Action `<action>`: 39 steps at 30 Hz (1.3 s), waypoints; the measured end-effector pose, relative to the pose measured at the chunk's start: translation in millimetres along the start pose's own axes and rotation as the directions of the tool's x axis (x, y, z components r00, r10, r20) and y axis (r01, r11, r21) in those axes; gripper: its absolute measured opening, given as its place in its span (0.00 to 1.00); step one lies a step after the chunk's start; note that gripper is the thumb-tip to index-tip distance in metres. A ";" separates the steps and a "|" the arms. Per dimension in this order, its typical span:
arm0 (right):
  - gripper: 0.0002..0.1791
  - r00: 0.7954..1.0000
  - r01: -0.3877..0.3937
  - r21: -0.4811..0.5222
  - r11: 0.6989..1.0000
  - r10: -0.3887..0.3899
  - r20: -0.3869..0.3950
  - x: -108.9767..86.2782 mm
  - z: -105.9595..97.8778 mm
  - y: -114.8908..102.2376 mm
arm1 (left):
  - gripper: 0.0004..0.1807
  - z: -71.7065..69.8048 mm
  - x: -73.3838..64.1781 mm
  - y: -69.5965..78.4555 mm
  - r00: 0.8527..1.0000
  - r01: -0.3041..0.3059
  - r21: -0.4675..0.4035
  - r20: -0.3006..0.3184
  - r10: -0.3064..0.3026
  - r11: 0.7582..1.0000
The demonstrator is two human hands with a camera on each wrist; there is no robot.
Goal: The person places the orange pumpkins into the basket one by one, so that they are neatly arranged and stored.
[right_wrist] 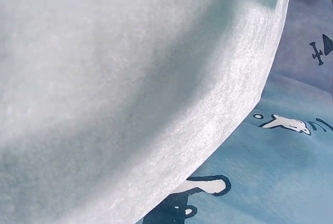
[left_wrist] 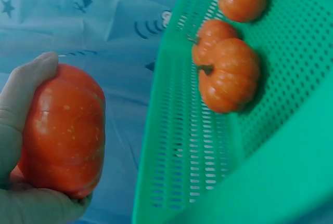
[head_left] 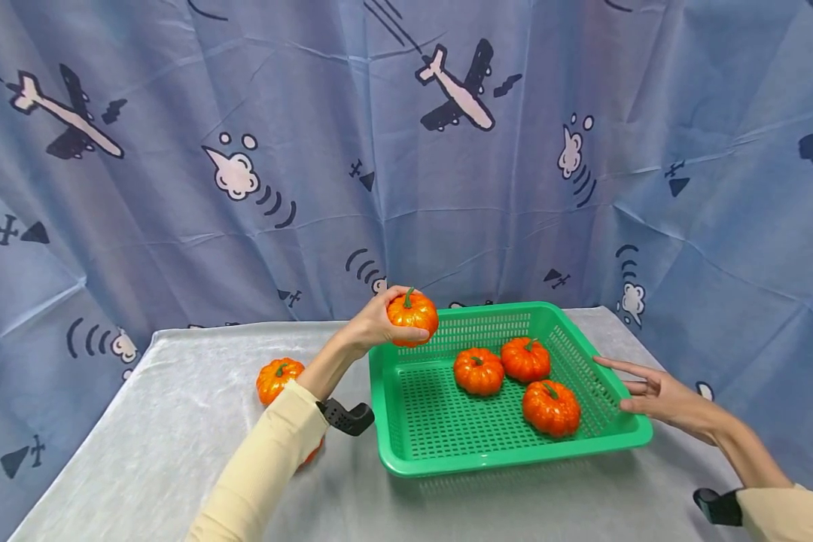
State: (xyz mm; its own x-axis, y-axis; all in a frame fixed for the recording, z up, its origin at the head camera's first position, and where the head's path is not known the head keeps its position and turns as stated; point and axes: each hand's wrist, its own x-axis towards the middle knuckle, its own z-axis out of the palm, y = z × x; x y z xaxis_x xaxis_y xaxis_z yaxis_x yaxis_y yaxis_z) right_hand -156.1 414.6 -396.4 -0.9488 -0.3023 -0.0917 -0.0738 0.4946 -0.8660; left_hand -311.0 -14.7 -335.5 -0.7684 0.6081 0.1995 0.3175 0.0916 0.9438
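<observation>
My left hand point(head_left: 376, 324) grips a small shiny orange pumpkin point(head_left: 413, 320) with a green stem, raised by the back left corner of a green plastic basket point(head_left: 515, 457). In the left wrist view, the thumb and fingers wrap the held pumpkin point(left_wrist: 65, 130), left of the basket wall point(left_wrist: 169, 130). Inside the basket lie three similar pumpkins point(head_left: 479, 371), grouped toward the right. My right hand point(head_left: 671, 399) is at the basket's right rim, fingers extended with the tips touching it. The right wrist view does not show its fingers.
Left of the basket, another pumpkin point(head_left: 279, 380) sits on the white-covered table point(head_left: 183, 406). An orange piece point(head_left: 313, 452) peeks out from behind the left forearm. A blue curtain with printed airplanes point(head_left: 298, 150) hangs behind the table.
</observation>
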 end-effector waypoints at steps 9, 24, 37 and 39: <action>0.32 1.000 0.000 0.000 1.000 0.000 0.002 1.0 0.3 -0.9 | 0.33 6.8 8.1 0.4 0.997 0.054 0.126 0.055 -0.061 0.991; 0.33 0.998 -0.025 0.070 0.997 0.021 0.053 3.2 -3.3 4.6 | 0.40 57.8 23.8 25.4 0.966 0.130 0.210 0.195 -0.172 0.969; 0.32 1.000 -0.005 0.002 1.000 0.005 0.005 -0.1 -1.8 5.0 | 0.38 99.0 36.5 13.8 0.930 0.103 0.083 0.345 -0.125 0.991; 0.32 1.000 -0.003 -0.003 1.000 0.003 0.002 0.0 -1.8 5.5 | 0.36 102.6 38.8 8.5 0.912 0.062 0.048 0.403 -0.076 0.997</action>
State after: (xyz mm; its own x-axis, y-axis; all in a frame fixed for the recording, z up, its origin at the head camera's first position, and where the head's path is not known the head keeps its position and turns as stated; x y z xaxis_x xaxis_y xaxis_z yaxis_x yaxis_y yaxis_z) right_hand -157.0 418.8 -400.2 -0.9485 -0.3023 -0.0951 -0.0720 0.4978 -0.8643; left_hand -281.2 90.6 -346.8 -0.5011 0.8654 0.0040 0.2958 0.1669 0.9405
